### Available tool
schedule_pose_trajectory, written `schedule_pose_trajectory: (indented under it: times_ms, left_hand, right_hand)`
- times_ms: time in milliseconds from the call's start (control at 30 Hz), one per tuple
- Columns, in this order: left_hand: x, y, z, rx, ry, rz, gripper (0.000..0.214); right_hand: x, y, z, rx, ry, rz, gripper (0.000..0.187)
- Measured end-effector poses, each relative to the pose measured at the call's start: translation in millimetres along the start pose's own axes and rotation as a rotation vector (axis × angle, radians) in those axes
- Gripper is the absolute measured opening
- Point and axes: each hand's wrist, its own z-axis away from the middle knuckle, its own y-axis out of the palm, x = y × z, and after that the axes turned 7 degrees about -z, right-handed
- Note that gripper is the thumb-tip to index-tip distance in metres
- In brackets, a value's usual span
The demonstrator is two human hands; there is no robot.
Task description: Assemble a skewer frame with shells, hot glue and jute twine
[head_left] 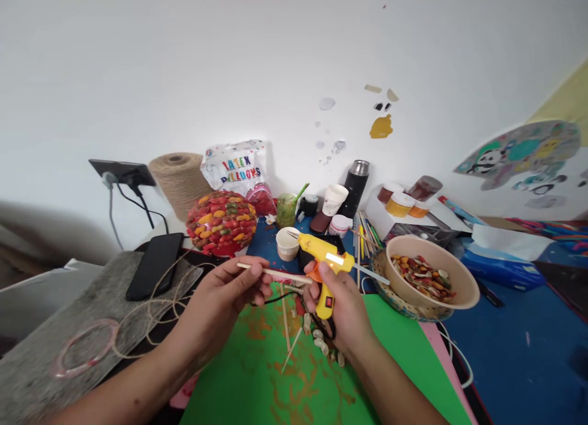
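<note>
While the left hand (225,293) pinches a thin wooden stick (285,276) between thumb and fingertips, the right hand (346,302) wraps round the handle of a yellow glue gun (321,251). The stick lies nearly level between the hands, its far end by the right fingers; whether it touches them is unclear. From the stick, the gun sits at two o'clock, nozzle towards ten, overlapping a paper cup (287,250) in view. Loose sticks (285,318) lie at six on a green sheet (395,333); a bowl (467,287) stands at three, a studded ball (222,223) at ten. If the nozzle is hot, a slipping pinch could bring fingertips against it; a careless trigger squeeze could drip glue.
</note>
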Motion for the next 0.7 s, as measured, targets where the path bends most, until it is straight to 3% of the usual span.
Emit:
schedule_pose_trajectory:
  times_ms: [300,700]
  left_hand:
    - [11,-1.0,-2,0.032,-0.01,-0.002,0.031]
    - [27,-9.7,-5,0.121,0.108,-0.244,0.031]
  right_hand:
    - [5,3,0,-0.039,-0.031,-0.057,0.04]
    - [0,2,1,-0.024,-0.003,0.01,0.045]
